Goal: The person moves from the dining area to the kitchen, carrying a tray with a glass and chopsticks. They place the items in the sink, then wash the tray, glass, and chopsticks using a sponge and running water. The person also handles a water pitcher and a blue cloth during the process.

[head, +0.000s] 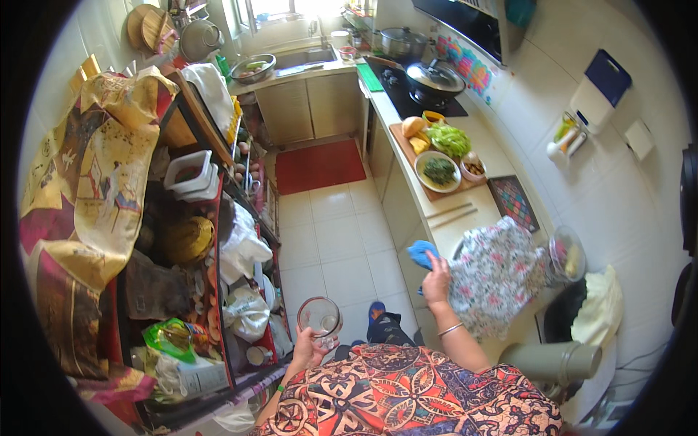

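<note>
My left hand grips a clear glass bowl by its lower part, out over the tiled floor. The mouth of the bowl faces up toward me. In my right hand is a blue cloth, held at the front edge of the counter. That hand is beside a floral cloth draped over something on the worktop; what lies beneath is mostly hidden. A pair of wooden chopsticks lies on the counter beyond the floral cloth.
A wooden cutting board bears lettuce and a bowl of chopped greens. A lidded wok stands on the black stove. Cluttered shelves line the left side. A red mat lies before the sink. A grey-green cylinder is at right.
</note>
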Motion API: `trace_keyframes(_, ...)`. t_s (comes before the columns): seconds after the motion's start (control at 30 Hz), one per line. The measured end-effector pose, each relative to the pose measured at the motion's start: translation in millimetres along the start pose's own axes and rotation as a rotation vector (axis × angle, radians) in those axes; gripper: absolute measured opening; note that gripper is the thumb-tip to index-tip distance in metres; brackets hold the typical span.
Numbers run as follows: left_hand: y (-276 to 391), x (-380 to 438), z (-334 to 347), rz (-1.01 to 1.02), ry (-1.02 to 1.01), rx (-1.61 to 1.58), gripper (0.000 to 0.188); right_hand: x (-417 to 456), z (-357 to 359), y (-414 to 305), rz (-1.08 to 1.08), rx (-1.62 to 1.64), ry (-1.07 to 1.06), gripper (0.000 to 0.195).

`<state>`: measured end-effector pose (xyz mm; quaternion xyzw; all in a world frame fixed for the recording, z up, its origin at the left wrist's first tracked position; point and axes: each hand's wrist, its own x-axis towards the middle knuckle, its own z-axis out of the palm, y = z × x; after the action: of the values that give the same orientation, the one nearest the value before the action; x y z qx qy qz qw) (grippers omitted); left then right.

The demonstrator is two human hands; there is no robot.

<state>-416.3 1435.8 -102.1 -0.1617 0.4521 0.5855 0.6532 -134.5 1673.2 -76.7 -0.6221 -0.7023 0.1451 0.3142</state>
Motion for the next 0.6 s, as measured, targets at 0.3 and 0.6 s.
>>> trace_keyframes(0.3, 102.0, 136.3, 40.8, -0.085, -0.01, -0.077, 0.058, 102.4, 55.0, -20.9, 0.609, 0.57, -0.979, 0.049)
trace_keyframes(0.6, 255.5, 235.7, 167.8, 0.012, -0.023, -0.101, 0.05, 315.7, 158.8, -111.6, 0.447, 0.758, -0.903, 0.045)
